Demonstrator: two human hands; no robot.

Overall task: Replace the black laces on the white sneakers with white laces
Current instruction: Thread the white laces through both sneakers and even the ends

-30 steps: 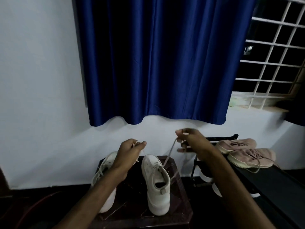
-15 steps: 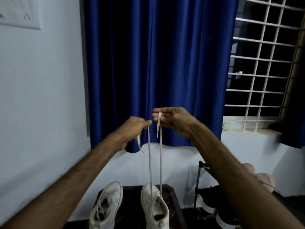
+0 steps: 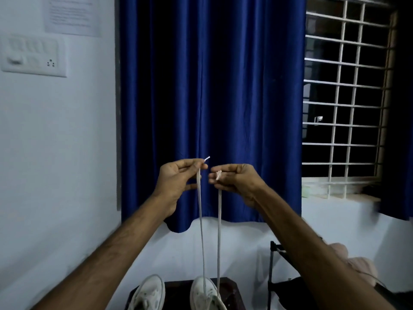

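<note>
White lace (image 3: 201, 231) hangs in two nearly straight strands down the middle of the view, from the raised hands to a white sneaker (image 3: 204, 296) at 6 o'clock, which the bottom edge cuts off. The left hand (image 3: 176, 182) pinches one end between thumb and forefinger, and the stiff tip pokes out toward 2 o'clock; its other fingers are loosely curled below. The right hand (image 3: 240, 182), just at 3 o'clock of the left and not touching it, pinches the other end of the white lace between thumb and fingertips. A small frayed bit shows at the grip, and the strand drops from under the curled fingers. Both strands meet the sneaker at its front. A second sneaker (image 3: 149, 294) lies close at 9 o'clock of the first, both on a dark table (image 3: 231, 293). Behind the hands a blue curtain (image 3: 212, 86) fills the centre. A barred window (image 3: 346, 97) is at 2 o'clock, and a switch panel (image 3: 33, 55) is at 10 o'clock with a paper sheet (image 3: 71, 15) above it. A black rack (image 3: 273, 265) with pinkish shoes (image 3: 359, 267) stands at 4 o'clock.
</note>
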